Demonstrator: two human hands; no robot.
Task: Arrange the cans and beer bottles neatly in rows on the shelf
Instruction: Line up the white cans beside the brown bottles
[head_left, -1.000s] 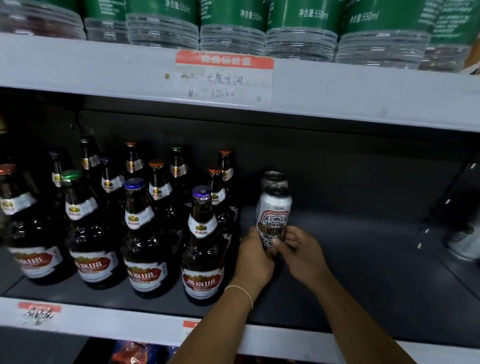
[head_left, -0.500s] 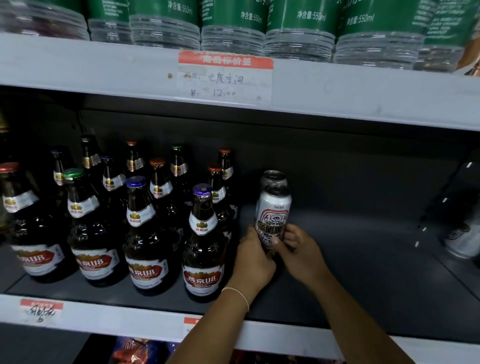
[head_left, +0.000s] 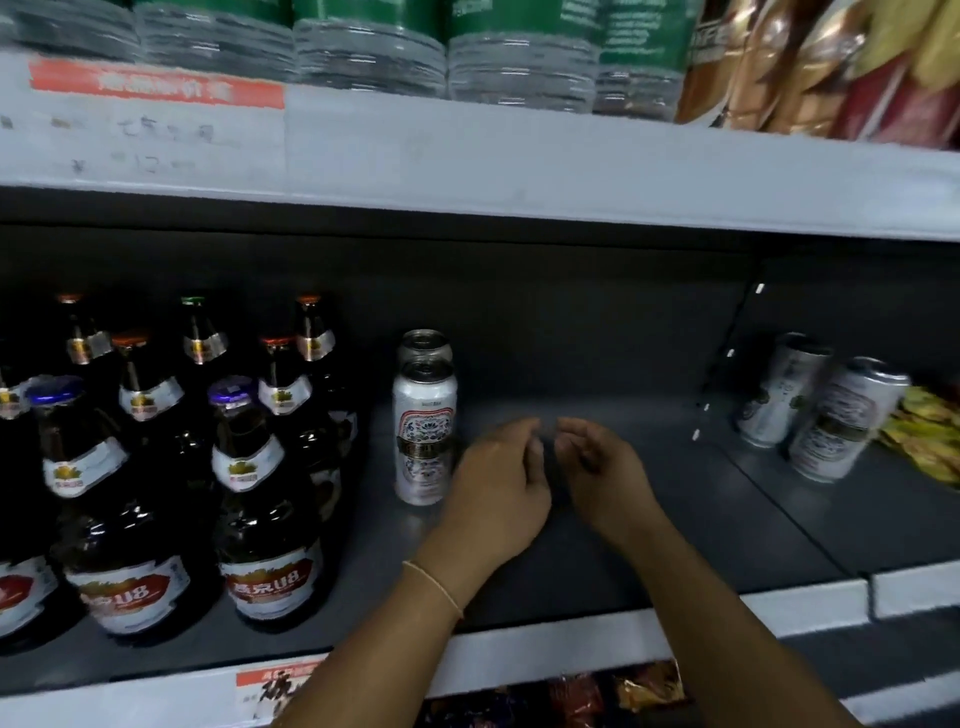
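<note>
Two hands hover over the dark shelf (head_left: 649, 530), holding nothing: the left hand (head_left: 498, 499) and right hand (head_left: 602, 478) sit close together, fingers loosely curled, tips nearly meeting. Just left of the left hand stands a white can (head_left: 424, 431), upright, with a second can (head_left: 423, 345) right behind it. Farther left stand rows of brown beer bottles (head_left: 265, 499). Well off to the right of the right hand, two more cans (head_left: 810, 410) stand tilted

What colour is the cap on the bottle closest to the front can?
Blue-purple, on the front beer bottle, seen in the head view.
</note>
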